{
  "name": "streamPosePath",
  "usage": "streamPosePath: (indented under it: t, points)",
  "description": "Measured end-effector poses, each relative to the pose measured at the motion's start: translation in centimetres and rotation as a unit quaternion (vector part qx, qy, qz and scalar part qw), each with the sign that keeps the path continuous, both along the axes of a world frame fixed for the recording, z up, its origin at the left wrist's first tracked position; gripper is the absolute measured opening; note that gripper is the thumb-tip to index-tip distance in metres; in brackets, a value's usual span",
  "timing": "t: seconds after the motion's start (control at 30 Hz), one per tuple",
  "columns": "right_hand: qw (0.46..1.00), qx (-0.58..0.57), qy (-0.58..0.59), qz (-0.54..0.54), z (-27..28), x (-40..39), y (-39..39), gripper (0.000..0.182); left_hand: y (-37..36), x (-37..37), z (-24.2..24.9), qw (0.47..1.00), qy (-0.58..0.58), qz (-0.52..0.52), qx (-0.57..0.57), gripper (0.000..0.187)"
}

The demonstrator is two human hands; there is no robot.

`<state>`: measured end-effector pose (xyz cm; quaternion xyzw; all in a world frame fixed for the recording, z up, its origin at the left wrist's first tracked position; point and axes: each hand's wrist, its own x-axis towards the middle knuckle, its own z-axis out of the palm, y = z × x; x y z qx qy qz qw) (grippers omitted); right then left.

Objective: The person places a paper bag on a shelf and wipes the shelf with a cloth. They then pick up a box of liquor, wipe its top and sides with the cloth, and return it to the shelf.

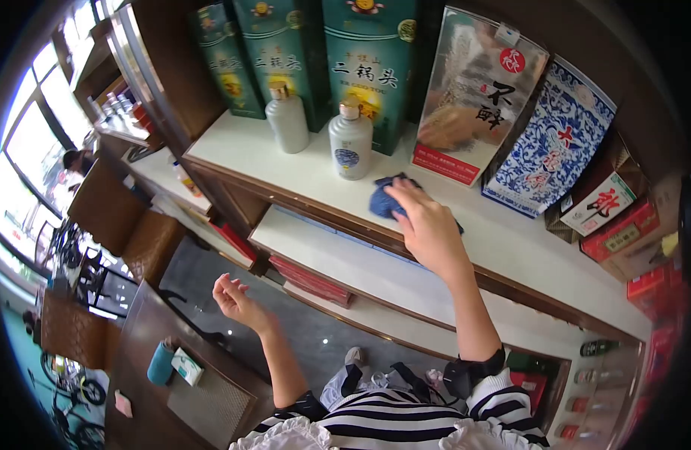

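Observation:
My right hand (433, 234) presses down on a dark blue cloth (384, 204), bunched under its fingers on the white shelf (503, 232). Just behind the cloth stands a white ceramic bottle (351, 146) with a gold cap and a blue round emblem. A second bottle (287, 120) of the same sort is farther left. A grey and red box (473, 94) with black lettering rises behind my right hand. My left hand (240, 304) hangs in the air below the shelf, its fingers loosely curled together with nothing in them.
Tall green liquor boxes (368, 75) line the back of the shelf, with a blue-and-white patterned box (552, 142) on the right. At lower left a dark table (139, 375) holds a rolled teal towel (161, 363) and a tissue pack (186, 367). Brown chairs (124, 214) stand left.

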<state>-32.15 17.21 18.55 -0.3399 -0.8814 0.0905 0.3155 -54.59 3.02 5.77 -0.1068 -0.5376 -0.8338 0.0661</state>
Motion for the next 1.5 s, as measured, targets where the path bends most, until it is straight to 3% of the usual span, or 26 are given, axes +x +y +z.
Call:
streamPosePath:
  t: [0.07,0.1,0.17,0.23,0.3,0.43,0.5,0.57,0.77,0.83,0.93,1.03,1.1,1.2,1.23,1.37,1.47,1.5]
  points:
    - [0.997,-0.015,0.023,0.077,0.1,0.0,0.1,0.034,0.6,-1.1,-0.3,1.000,-0.005,-0.026,0.001,0.019]
    - [0.998,-0.016,0.022,0.064,0.4,0.3,-0.1,0.034,1.0,-1.6,-0.3,0.999,-0.008,-0.037,0.004,0.019]
    - [0.973,-0.138,0.016,0.183,1.8,1.2,-1.3,0.035,1.9,-2.1,-0.2,0.998,-0.012,-0.066,0.013,0.019]
    - [0.942,-0.285,-0.002,0.179,3.2,2.8,-3.1,0.037,2.5,-2.6,-0.4,0.995,-0.014,-0.099,0.026,0.019]
    - [0.937,-0.269,0.090,0.205,4.2,5.1,-4.7,0.040,3.1,-3.0,-0.9,0.991,-0.009,-0.130,0.041,0.020]
    - [0.962,-0.181,0.203,-0.032,4.7,8.3,-5.0,0.034,3.7,-2.4,-0.9,0.991,-0.017,-0.129,0.035,0.019]
    - [0.961,-0.162,0.221,-0.042,2.6,8.9,-2.2,0.031,3.7,-2.4,-0.6,0.993,-0.021,-0.113,0.029,0.018]
    - [0.977,-0.149,0.137,-0.070,1.5,8.2,-0.6,0.029,3.6,-2.9,-0.6,0.994,-0.003,-0.107,0.023,0.017]
    - [0.992,-0.023,0.057,-0.114,0.9,2.4,1.0,0.025,3.2,-3.6,-1.2,0.995,-0.016,-0.095,0.016,0.015]
    - [0.997,-0.011,0.052,-0.054,0.1,0.4,2.6,0.024,3.3,-3.3,-1.0,0.995,-0.021,-0.096,0.015,0.015]
    - [0.996,-0.088,0.002,-0.020,1.3,-0.6,2.5,0.032,3.4,-2.6,-0.6,0.995,-0.028,-0.094,0.016,0.014]
    - [0.980,-0.157,-0.035,0.119,1.5,0.3,0.8,0.037,3.3,-2.1,-0.2,0.996,-0.026,-0.086,0.019,0.014]
    - [0.967,-0.144,0.018,0.208,1.4,1.2,-1.0,0.030,2.9,-1.9,-0.1,0.996,-0.023,-0.079,0.017,0.014]
    - [0.918,-0.271,0.036,0.287,2.6,4.3,-2.9,0.037,2.3,-2.0,-0.2,0.998,-0.026,-0.063,0.009,0.013]
    - [0.918,-0.261,0.066,0.292,3.2,5.5,-3.3,0.039,2.0,-2.3,-0.4,0.998,-0.026,-0.056,0.009,0.013]
    - [0.957,-0.191,0.200,0.083,3.5,9.7,-2.5,0.033,1.7,-2.2,-0.9,0.999,-0.018,-0.045,0.013,0.014]
    - [0.972,-0.157,0.151,-0.081,2.2,10.5,-1.0,0.029,2.1,-1.7,-0.7,0.999,-0.012,-0.050,0.005,0.015]
    - [0.972,-0.157,0.152,-0.083,1.7,10.2,-0.8,0.029,2.3,-1.5,-0.7,0.999,-0.012,-0.052,0.005,0.015]
